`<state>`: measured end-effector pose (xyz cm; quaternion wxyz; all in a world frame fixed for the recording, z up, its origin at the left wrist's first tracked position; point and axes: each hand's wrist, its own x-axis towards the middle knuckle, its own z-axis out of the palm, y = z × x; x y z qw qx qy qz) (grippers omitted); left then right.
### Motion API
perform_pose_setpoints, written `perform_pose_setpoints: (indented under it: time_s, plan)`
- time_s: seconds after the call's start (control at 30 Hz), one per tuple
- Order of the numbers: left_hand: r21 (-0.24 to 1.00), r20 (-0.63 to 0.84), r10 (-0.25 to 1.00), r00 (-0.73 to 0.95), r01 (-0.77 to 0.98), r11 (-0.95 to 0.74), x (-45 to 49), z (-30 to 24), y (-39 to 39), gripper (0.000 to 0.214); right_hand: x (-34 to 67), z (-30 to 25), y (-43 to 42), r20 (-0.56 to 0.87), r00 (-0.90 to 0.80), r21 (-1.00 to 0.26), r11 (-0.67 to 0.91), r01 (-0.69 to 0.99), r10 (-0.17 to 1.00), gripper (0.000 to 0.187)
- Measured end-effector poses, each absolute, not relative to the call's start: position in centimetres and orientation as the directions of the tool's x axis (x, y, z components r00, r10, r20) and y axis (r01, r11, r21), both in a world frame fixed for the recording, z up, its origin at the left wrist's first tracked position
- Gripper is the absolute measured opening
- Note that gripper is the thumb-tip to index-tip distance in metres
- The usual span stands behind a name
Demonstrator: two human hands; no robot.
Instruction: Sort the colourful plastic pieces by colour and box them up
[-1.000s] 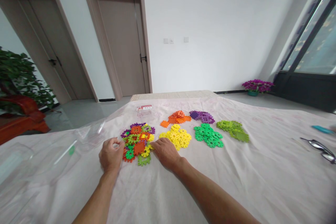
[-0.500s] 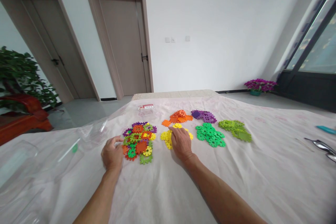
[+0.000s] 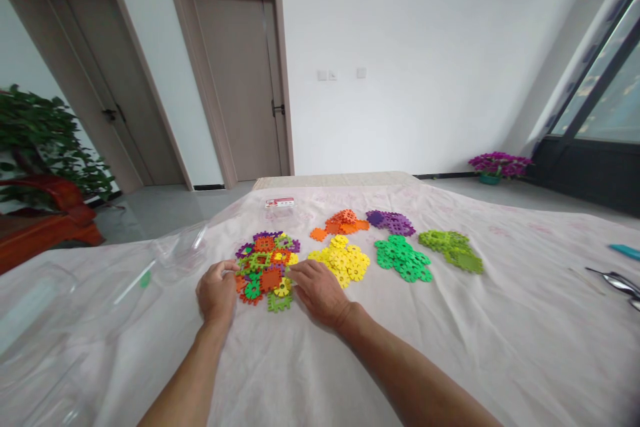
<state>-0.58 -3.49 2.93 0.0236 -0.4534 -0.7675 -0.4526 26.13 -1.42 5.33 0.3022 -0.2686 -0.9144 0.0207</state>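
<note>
A mixed pile of notched plastic building pieces (image 3: 271,277), in orange, purple, green and yellow, lies between my hands. At its left edge, my left hand (image 3: 216,292) rests with loosely bent fingers apart, nearest the orange pieces. My right hand (image 3: 320,292) reaches its stretched fingers to the pile's right edge, close to a yellow piece; the thumb is mostly hidden. No held piece shows in either hand. Just beyond the right hand is a heap of yellow flower-shaped pieces (image 3: 345,260). Single-colour heaps of orange (image 3: 345,221), purple (image 3: 395,222), green (image 3: 403,258) and lime pieces (image 3: 453,250) lie around it.
Clear plastic containers (image 3: 110,293) stand along the left side, and a small clear box with a red-and-white label (image 3: 280,203) lies behind the mixed pile. Glasses (image 3: 620,282) and a blue object (image 3: 625,251) are at the far right of the cloth-covered table (image 3: 450,347).
My right hand has moved left from the yellow heap to the right edge of the mixed pile, uncovering the yellow pieces. My left hand has stayed beside the pile.
</note>
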Motion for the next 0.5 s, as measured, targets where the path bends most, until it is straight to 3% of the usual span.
perform_pose_setpoints:
  time_s: [0.17,0.33,0.5]
  plan:
    - [0.690,0.378,0.687,-0.621,0.684,0.239,-0.52,3.01,-3.36,0.026,25.51,5.17,-1.63,0.405,-0.801,-0.147,0.896,0.419,0.441,0.027]
    - [0.696,0.277,0.731,-0.624,0.654,0.295,-0.52,3.15,-3.32,0.029,25.67,5.11,-1.55,0.388,-0.805,-0.171,0.893,0.416,0.449,0.018]
    - [0.710,0.258,0.751,-0.608,0.647,0.280,-0.40,3.33,-3.23,0.030,25.62,5.21,-1.77,0.387,-0.789,-0.184,0.879,0.441,0.477,0.020]
